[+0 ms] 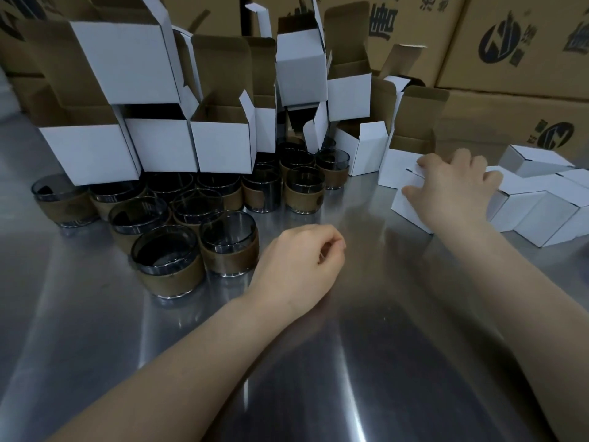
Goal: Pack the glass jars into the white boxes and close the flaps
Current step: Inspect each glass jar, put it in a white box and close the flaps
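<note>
Right hand (455,189) at 2 o'clock: fingers curled over a closed white box (409,212) on the tabletop (366,330), grasping it. Left hand (299,263) rests at centre, fingers loosely curled, empty. Glass jars (169,266) cluster at 10 o'clock, open white boxes (223,145) just behind.

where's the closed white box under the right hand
Head view, right side of the steel table: the closed white cardboard box sits under the right hand, left of the other closed white boxes, in front of an open white box.
</note>
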Action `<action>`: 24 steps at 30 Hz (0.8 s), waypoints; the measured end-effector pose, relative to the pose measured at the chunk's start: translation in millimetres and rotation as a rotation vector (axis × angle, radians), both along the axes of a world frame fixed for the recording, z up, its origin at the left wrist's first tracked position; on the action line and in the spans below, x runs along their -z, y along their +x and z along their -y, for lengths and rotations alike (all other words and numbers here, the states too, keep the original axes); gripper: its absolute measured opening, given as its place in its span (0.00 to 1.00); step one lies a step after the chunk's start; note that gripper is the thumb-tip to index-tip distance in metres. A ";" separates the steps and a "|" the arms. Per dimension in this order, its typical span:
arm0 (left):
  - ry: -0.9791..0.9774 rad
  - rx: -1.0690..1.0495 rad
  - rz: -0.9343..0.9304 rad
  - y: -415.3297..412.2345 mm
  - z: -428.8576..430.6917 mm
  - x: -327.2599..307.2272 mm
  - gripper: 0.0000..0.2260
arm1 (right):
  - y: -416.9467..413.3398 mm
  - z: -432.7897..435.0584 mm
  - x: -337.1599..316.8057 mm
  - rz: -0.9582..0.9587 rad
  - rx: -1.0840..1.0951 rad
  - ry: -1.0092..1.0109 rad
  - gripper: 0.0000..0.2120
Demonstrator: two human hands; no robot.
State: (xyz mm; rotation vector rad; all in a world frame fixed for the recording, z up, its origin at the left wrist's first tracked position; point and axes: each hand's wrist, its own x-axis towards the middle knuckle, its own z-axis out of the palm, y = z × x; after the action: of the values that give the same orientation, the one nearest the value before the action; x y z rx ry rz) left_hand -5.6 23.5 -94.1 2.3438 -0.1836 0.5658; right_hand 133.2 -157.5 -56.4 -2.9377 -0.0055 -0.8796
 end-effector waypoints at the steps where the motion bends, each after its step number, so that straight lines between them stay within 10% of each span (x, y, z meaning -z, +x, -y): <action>1: 0.005 0.002 -0.002 -0.1 0.2 -0.2 0.07 | 0.6 -0.2 1.1 0.015 0.015 0.003 0.16; 9: -0.039 -0.021 0.005 0.8 0.6 -0.8 0.06 | -15.2 -32.8 3.7 0.201 -0.348 0.012 0.20; 16: -0.188 -0.145 0.026 4.9 -2.1 0.1 0.07 | -22.2 -95.7 18.3 -0.447 -0.705 0.617 0.37; 24: -0.213 -0.193 0.013 7.7 -1.8 -0.3 0.13 | -14.1 -102.9 25.5 -0.455 -0.635 0.828 0.31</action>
State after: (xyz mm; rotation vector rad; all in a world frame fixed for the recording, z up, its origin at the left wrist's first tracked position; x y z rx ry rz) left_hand 2.2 25.3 -93.8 2.1636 0.0938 0.6605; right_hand 119.1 -54.6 -82.0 -2.0684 -0.4094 -0.0600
